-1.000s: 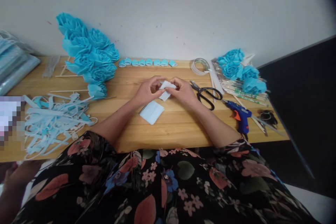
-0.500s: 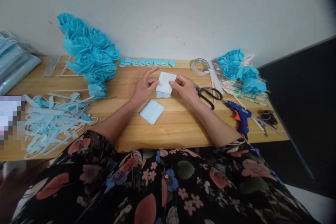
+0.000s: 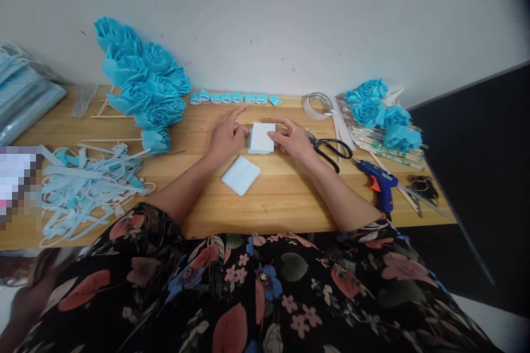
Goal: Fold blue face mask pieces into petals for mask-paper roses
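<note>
In our right hand (image 3: 296, 140) we pinch a white square (image 3: 263, 137) at its right edge, thumb on top, over the middle of the bench (image 3: 265, 212). We see a pale blue square (image 3: 259, 151) peeking out under its left and lower edges. Our left hand (image 3: 227, 137) is right beside that left edge, forefinger stretched out and the other fingers curled; we cannot tell whether they grip it. Nearer us lies a stack of pale blue squares (image 3: 240, 175), set cornerwise. By our right wrist we have black-handled scissors (image 3: 317, 145), with a blue glue gun (image 3: 383, 182) farther right.
</note>
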Tool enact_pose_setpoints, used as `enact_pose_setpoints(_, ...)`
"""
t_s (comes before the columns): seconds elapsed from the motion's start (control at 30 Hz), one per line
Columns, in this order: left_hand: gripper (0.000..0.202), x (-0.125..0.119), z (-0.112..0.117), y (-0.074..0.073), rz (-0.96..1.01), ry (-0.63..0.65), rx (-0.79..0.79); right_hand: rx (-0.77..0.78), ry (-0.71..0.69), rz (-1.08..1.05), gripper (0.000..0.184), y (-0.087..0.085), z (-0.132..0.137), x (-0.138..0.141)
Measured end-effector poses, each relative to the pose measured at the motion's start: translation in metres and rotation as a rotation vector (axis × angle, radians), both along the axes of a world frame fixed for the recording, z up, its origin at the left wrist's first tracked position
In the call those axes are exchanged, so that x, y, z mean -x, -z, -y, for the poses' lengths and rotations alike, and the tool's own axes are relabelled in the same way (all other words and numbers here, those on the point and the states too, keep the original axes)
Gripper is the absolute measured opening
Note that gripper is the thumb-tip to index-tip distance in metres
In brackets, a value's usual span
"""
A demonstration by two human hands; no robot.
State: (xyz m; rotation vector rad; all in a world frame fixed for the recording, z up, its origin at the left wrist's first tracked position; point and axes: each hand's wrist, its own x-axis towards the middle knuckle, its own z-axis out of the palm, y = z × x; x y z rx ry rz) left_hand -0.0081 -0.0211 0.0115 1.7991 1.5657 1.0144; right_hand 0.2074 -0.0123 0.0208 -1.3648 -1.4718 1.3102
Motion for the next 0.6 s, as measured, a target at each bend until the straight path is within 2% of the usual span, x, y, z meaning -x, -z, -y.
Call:
enact_pose_setpoints(0.2, 0.062, 0.0003, -0.0013, 0.0042, 0.034, 0.008, -0.014, -0.095, -0.040, 0.105, 0.047, 0.0017, 0.0000, 0.0018)
enact_pose_setpoints(0.37, 0.057, -0.0003, -0.0023, 0.0088, 0.152, -0.003, -0.080, -0.150, -0.041, 0.212, 0.048, 0.0035, -0.0016, 0.0036)
enact_pose_setpoints(0.6, 0.052, -0.0029, 0.0007, 0.0039, 0.212, 0.036, -0.100, -0.151, -0.064, 0.236, 0.051, 0.0062, -0.0045, 0.0024)
